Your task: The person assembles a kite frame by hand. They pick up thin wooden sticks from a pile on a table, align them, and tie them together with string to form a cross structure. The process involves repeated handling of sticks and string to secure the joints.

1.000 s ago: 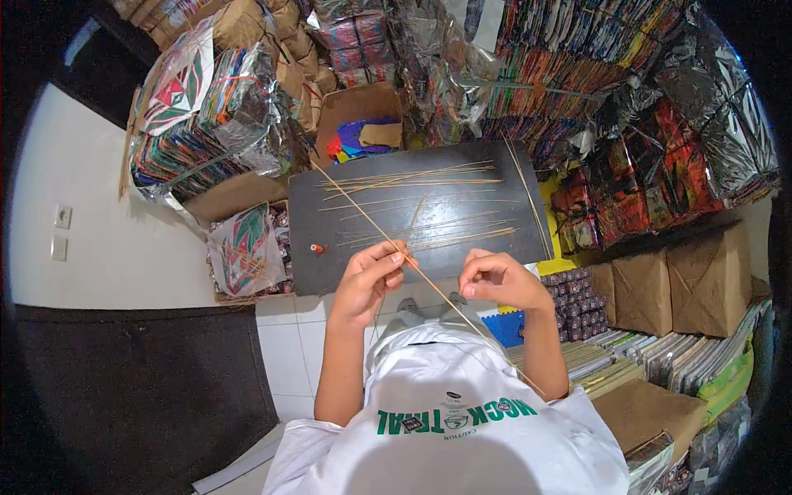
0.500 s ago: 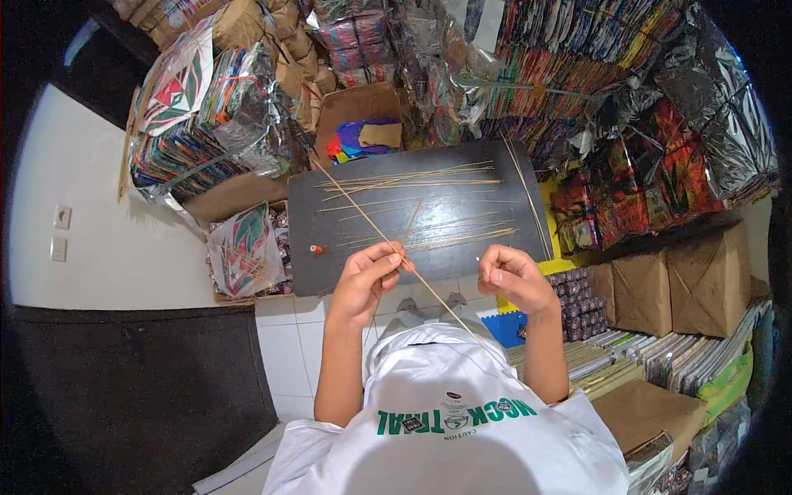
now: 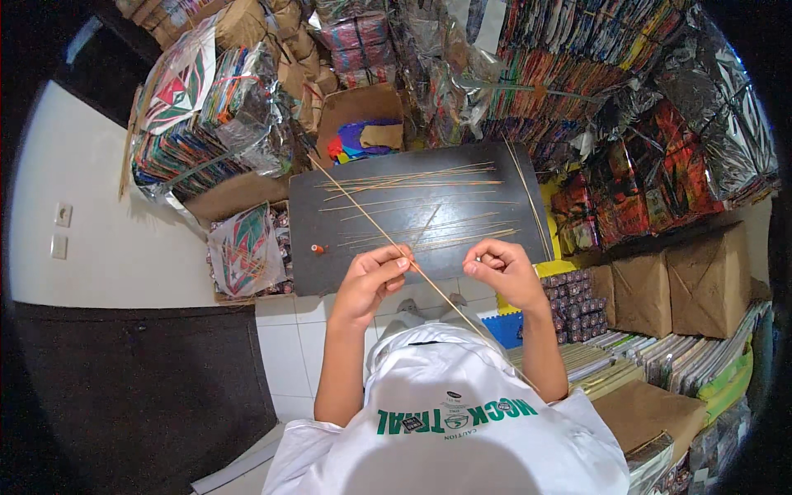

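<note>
Head view: left hand (image 3: 373, 280) pinches thin bamboo stick (image 3: 363, 210).

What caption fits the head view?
Left hand pinches a long thin bamboo stick above a dark board; right hand closed beside it.

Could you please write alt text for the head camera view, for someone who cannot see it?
Seen from above, a person's left hand pinches a long thin stick running diagonally over a dark board, while the right hand is closed beside it. More sticks lie across the board, and stacks of colourful kites and brown boxes crowd around.
</note>
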Demonstrator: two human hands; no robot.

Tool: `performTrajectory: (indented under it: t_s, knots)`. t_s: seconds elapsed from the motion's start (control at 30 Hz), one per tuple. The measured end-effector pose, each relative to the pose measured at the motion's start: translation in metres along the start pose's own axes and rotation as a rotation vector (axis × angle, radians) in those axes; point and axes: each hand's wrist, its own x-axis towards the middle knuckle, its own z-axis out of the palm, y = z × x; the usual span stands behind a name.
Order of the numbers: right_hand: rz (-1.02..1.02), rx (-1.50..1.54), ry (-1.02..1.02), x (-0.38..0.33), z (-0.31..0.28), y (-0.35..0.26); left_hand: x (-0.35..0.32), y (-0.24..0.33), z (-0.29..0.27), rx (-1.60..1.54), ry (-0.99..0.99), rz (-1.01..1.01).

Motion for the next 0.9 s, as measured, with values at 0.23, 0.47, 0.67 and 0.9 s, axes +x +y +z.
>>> performTrajectory:
  t_s: [0.23, 0.47, 0.67, 0.9]
  knots:
    - [-0.114, -0.046, 0.107, 0.011, 0.011, 0.000, 0.002, -0.008, 0.009, 0.023, -0.046, -0.022]
    - [-0.127, -0.243, 0.223, 0.021, 0.003, 0.015, -0.002, -0.008, 0.014, 0.028, -0.033, -0.032]
    - [-0.387, -0.578, -0.005, 0.015, -0.001, 0.015, -0.003, -0.007, 0.014, 0.029, -0.035, -0.019]
    - [-0.040, 0.192, -0.281, 0.004, 0.028, -0.001, -0.003, -0.008, 0.018, -0.005, -0.053, -0.029]
